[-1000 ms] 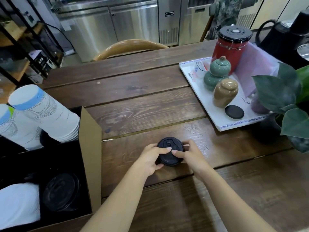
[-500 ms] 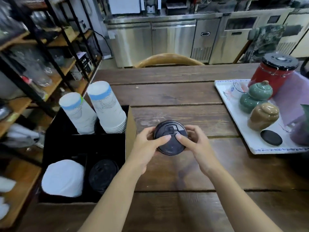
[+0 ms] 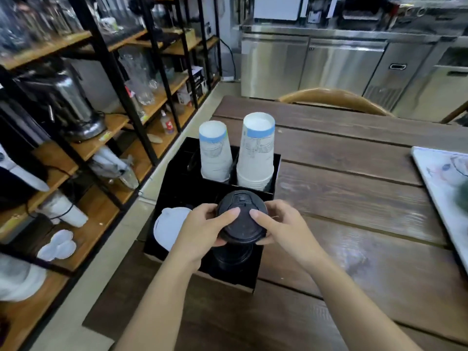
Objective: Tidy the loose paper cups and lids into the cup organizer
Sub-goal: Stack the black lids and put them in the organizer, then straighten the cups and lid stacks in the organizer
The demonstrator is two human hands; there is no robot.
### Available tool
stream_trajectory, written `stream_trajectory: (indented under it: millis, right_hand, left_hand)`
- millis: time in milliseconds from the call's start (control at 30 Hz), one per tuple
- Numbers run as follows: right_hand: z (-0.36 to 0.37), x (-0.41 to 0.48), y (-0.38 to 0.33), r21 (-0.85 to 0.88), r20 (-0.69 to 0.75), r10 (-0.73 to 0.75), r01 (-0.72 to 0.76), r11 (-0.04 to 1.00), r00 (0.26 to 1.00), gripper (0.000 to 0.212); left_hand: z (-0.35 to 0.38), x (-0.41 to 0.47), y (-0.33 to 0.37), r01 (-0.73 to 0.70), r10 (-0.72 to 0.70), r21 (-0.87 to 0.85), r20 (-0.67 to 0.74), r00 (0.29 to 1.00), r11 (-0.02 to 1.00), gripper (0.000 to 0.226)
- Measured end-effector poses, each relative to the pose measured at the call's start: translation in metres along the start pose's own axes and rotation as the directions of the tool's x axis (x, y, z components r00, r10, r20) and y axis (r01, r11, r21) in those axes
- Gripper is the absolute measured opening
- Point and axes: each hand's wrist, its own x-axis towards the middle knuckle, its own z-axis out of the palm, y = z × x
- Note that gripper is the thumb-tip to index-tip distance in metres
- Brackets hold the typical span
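A black lid [image 3: 241, 219] is pinched between the left hand [image 3: 202, 228] and right hand [image 3: 281, 224], top face up and tilted toward the camera, held right over the organizer [image 3: 177, 178]'s front compartment where more black lids [image 3: 231, 258] are stacked.

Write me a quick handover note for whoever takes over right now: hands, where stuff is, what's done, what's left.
Left hand and right hand: both gripping the black lid, held above the cup organizer.
Two paper cup stacks stand upside down in the back compartments; white lids front left; black lid stack directly beneath the held lid.
Left: lower the lid onto that stack.
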Motion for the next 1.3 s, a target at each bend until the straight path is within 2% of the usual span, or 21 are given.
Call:
stream_trajectory:
  millis: [167, 433, 633, 700, 800, 900, 1033, 1100, 1167, 1300]
  right_hand:
    - [0.021, 0.006, 0.012, -0.184, -0.007, 0.066, -0.066, 0.981, 0.998, 0.027]
    - [0.035, 0.008, 0.027, -0.511, -0.046, 0.094, -0.104, 0.853, 0.995, 0.031]
    - [0.034, 0.007, 0.031, -0.524, -0.028, 0.101, -0.101, 0.846, 0.994, 0.03]
    - [0.032, 0.006, 0.029, -0.493, -0.013, 0.104, -0.097, 0.865, 0.995, 0.026]
    - [0.03, 0.009, 0.02, -0.495, -0.074, 0.065, -0.093, 0.864, 0.995, 0.037]
    - [0.023, 0.013, 0.006, -0.469, -0.198, -0.056, -0.045, 0.882, 0.979, 0.03]
    - [0.009, 0.025, -0.02, -0.353, -0.364, -0.184, 0.048, 0.934, 0.913, 0.005]
    - [0.005, 0.033, -0.032, -0.307, -0.425, -0.214, 0.083, 0.948, 0.88, 0.014]
    - [0.002, 0.044, -0.04, -0.284, -0.438, -0.202, 0.079, 0.956, 0.876, 0.034]
    - [-0.003, 0.062, -0.044, -0.268, -0.308, -0.156, 0.072, 0.961, 0.939, 0.068]
  left_hand:
    - [-0.012, 0.006, -0.025, 0.039, -0.04, 0.073, 0.006, 0.999, 0.997, 0.03]
    - [-0.017, 0.016, -0.055, 0.063, -0.061, 0.232, -0.016, 0.998, 0.971, 0.065]
    - [-0.019, 0.018, -0.058, 0.028, -0.039, 0.306, 0.028, 0.999, 0.952, 0.05]
    - [-0.023, 0.02, -0.056, 0.008, -0.036, 0.337, 0.076, 0.996, 0.942, 0.051]
    - [-0.032, 0.022, -0.047, 0.004, -0.035, 0.313, 0.096, 0.995, 0.95, 0.061]
    - [-0.039, 0.022, -0.024, -0.095, 0.093, 0.305, 0.022, 0.995, 0.948, 0.055]
    - [-0.037, 0.026, 0.017, -0.331, 0.363, 0.292, -0.061, 0.93, 0.897, 0.033]
    - [-0.028, 0.035, 0.032, -0.402, 0.426, 0.265, -0.036, 0.904, 0.876, 0.03]
    - [-0.016, 0.045, 0.042, -0.428, 0.434, 0.24, 0.031, 0.9, 0.871, 0.036]
    - [0.006, 0.061, 0.045, -0.393, 0.355, 0.1, 0.268, 0.895, 0.914, 0.067]
